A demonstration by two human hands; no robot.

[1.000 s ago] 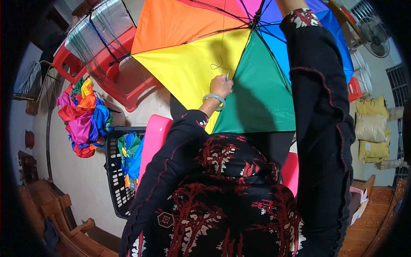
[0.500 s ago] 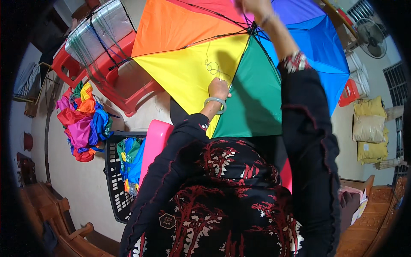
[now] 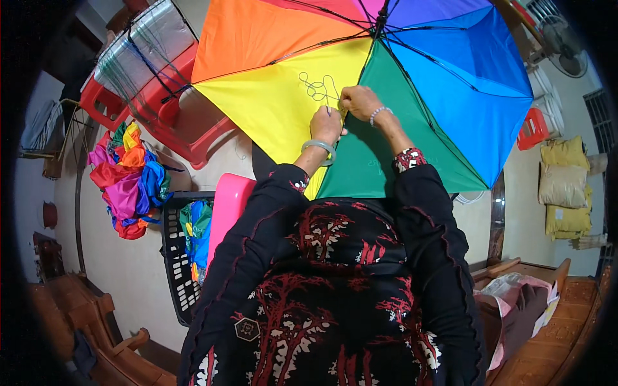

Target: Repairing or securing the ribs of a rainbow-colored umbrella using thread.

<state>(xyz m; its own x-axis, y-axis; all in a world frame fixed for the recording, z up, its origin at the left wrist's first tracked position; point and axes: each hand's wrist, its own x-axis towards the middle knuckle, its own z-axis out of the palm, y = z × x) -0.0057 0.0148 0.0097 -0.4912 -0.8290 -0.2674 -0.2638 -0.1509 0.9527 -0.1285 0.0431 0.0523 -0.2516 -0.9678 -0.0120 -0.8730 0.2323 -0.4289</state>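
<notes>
An open rainbow umbrella (image 3: 444, 116) lies inside up in front of me, its black ribs meeting at the shaft (image 3: 382, 18). My left hand (image 3: 327, 125) is closed on the umbrella's edge region, at the rib (image 3: 369, 61) between the yellow and green panels. Just above it, my right hand (image 3: 360, 103) has its fingers pinched together at that same rib. A thin dark thread (image 3: 313, 87) lies in loops on the yellow panel and runs to the fingertips of both hands. Whether a needle is there, the fingers hide.
Left of me stand red plastic stools (image 3: 154, 90) with a silver box (image 3: 145, 55) hung with cords. Below are a heap of colourful folded fabric (image 3: 132, 183) and a black crate (image 3: 177, 257) beside a pink chair (image 3: 228, 199). Yellow sacks (image 3: 566, 186) and a fan (image 3: 566, 48) are at right.
My right hand has come down from high by the umbrella's shaft to beside my left hand. The thread's loops on the yellow panel have spread wider. My left hand stays at the rib.
</notes>
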